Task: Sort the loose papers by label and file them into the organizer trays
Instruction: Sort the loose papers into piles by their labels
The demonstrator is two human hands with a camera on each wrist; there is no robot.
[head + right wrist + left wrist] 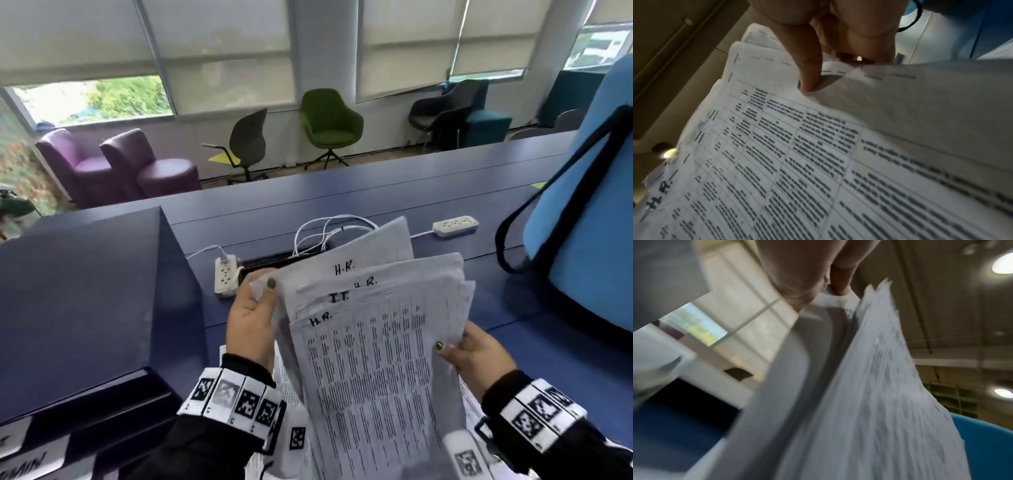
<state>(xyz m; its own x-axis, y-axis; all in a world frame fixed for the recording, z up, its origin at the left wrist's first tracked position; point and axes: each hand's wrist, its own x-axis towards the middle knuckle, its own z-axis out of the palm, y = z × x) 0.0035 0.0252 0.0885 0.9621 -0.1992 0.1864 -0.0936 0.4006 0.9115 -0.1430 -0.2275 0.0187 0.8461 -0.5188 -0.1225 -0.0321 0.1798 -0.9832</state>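
I hold a fanned stack of printed papers [370,329] upright above the blue desk. Handwritten labels read H.R. on three sheets and I.T. on one. My left hand [253,315] pinches the stack's upper left corner, thumb on the front. My right hand [472,353] pinches the right edge, thumb on the front sheet. In the right wrist view the thumb presses on the H.R. sheet [777,162]. The left wrist view shows the paper stack [869,394] edge-on and blurred. The dark blue organizer [82,301] stands at the left, its labelled trays [30,455] at the bottom left corner.
More printed sheets [284,380] lie on the blue desk [411,192] under the stack. Two white power strips [225,274] [455,224] and cables lie behind. A light blue chair back [589,219] stands at the right. Several chairs line the windows beyond.
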